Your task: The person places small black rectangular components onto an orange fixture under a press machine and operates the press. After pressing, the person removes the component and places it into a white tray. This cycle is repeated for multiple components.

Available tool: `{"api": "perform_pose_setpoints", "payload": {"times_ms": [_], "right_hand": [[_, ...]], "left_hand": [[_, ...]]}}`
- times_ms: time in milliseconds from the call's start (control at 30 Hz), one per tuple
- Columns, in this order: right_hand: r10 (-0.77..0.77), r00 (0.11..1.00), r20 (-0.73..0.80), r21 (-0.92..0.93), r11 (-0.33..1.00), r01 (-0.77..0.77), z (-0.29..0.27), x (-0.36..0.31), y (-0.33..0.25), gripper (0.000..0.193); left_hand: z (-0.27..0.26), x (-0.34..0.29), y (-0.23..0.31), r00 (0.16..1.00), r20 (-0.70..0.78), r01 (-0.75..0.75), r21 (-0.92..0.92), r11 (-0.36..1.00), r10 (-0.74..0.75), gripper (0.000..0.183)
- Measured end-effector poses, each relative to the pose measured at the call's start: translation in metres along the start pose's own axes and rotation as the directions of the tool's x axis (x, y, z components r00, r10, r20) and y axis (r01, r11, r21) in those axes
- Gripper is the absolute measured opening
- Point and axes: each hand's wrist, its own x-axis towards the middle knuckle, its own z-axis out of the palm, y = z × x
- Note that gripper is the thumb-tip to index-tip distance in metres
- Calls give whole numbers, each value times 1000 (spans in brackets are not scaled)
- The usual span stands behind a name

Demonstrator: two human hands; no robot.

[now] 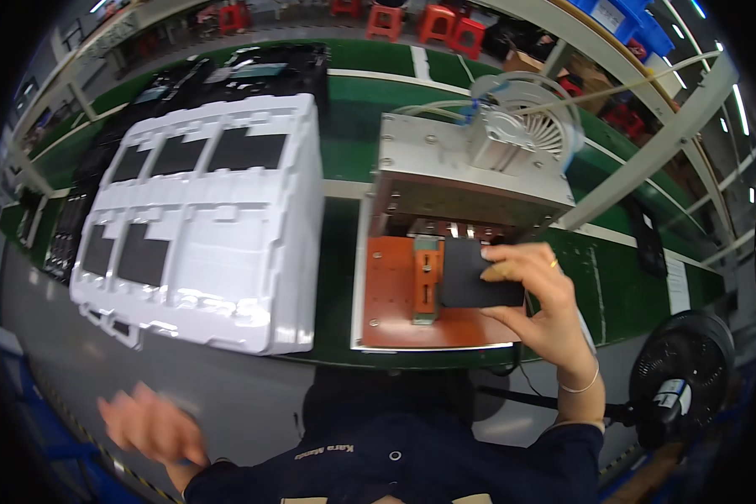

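My right hand (542, 294) grips a flat black rectangular panel (469, 273) between thumb and fingers. The panel's left edge lies against a narrow orange block (426, 286) on the orange base plate (388, 294) of a metal bench press (445, 155). Whether it touches the base underneath, I cannot tell. Low on the left, away from the bench, my left hand (153, 426) is smeared by motion, so its fingers cannot be read. Beside the press, a stack of white plastic trays (227, 323) has several black panels (145, 254) in its top pockets.
Black trays (265, 71) sit behind the white stack on the green bench (353, 151). A round guarded fan wheel (533, 118) tops the press. At the right are a frame post (647, 147) and a black fan (680, 370). Red stools (384, 23) stand far back.
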Motion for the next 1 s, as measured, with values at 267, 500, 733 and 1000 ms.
{"api": "perform_pose_setpoints", "payload": {"times_ms": [267, 500, 733, 1000], "right_hand": [[122, 983, 137, 156, 977, -143, 38, -30, 46, 37], [-36, 999, -10, -57, 998, 35, 71, -19, 58, 28], [-70, 997, 13, -209, 975, 71, 76, -13, 57, 33], [-63, 997, -41, -267, 962, 50, 78, -16, 59, 34]], "left_hand": [[75, 95, 163, 933, 234, 75, -871, 486, 275, 38], [119, 125, 195, 764, 497, 355, -856, 375, 411, 68], [121, 125, 195, 724, 516, 376, -851, 367, 457, 67], [123, 124, 195, 715, 521, 379, -849, 368, 465, 67]]}}
